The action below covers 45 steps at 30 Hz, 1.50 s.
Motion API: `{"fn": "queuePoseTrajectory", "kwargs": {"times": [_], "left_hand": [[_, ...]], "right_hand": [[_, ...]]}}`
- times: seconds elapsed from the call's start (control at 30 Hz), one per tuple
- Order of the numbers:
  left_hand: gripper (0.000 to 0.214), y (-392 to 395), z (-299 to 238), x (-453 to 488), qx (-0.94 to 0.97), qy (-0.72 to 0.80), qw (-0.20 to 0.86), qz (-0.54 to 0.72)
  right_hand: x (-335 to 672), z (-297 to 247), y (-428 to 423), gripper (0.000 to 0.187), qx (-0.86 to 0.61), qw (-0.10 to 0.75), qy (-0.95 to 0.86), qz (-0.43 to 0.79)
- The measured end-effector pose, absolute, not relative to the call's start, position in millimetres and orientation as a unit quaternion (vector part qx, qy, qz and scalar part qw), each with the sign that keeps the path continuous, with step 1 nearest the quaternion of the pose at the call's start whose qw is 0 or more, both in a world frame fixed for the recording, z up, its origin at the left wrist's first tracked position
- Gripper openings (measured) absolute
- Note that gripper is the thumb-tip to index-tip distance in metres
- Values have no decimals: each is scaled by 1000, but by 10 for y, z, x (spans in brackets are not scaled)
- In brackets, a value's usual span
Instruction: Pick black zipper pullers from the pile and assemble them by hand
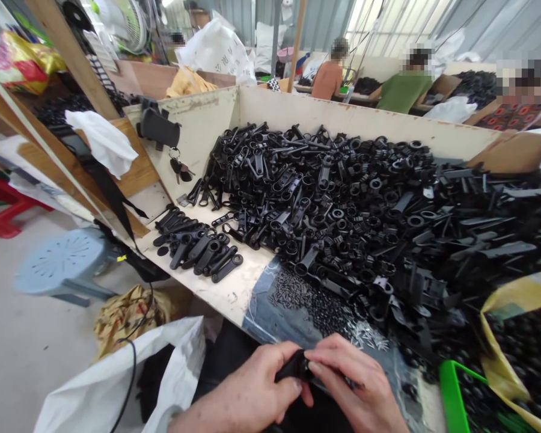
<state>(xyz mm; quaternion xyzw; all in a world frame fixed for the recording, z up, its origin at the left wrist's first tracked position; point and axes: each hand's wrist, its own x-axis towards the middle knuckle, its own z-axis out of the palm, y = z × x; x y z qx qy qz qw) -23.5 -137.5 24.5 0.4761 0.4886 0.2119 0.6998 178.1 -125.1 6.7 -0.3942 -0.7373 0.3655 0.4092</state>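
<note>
Head cam looks down on a huge pile of black plastic parts (351, 204) heaped on the white workbench (225, 291), with a smaller row of assembled pieces (198, 243) lying off to the left. Down at the near edge, left hand (252, 394) and right hand (356, 391) meet, fingers curled tight around one small black part (295, 368) pinched between them.

1. Single view, head-worn; looks forward and steeply down across the table (234, 294).
2. Close to both hands at bottom edge: left hand (252, 394); right hand (358, 388).
3. Parts pile (342, 204) mid-frame, near; other people far behind, top right.
4. Floor and stool (65, 261) at left.
</note>
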Motion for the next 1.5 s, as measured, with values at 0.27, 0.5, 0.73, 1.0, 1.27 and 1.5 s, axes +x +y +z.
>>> {"fn": "queuePoseTrajectory", "kwargs": {"times": [0.27, 0.5, 0.73, 1.0, 1.27, 1.5], "left_hand": [[19, -1366, 407, -285, 564, 498, 638, 164], [14, -1391, 445, -274, 591, 495, 623, 131], [16, -1454, 470, -350, 625, 484, 607, 74], [28, -1519, 418, -339, 669, 473, 571, 57], [37, -1604, 486, -390, 870, 341, 355, 18], [25, -1759, 307, -397, 828, 356, 432, -25]], "right_hand": [[1798, 92, -1288, 16, -360, 408, -774, 323], [1777, 94, -1349, 12, -343, 399, -788, 320], [1797, 174, -1402, 13, -343, 371, -807, 306], [1816, 207, -1451, 15, -337, 366, -821, 279], [1800, 238, -1575, 17, -349, 350, -838, 233], [1890, 67, -1873, 16, -357, 317, -838, 265]]}}
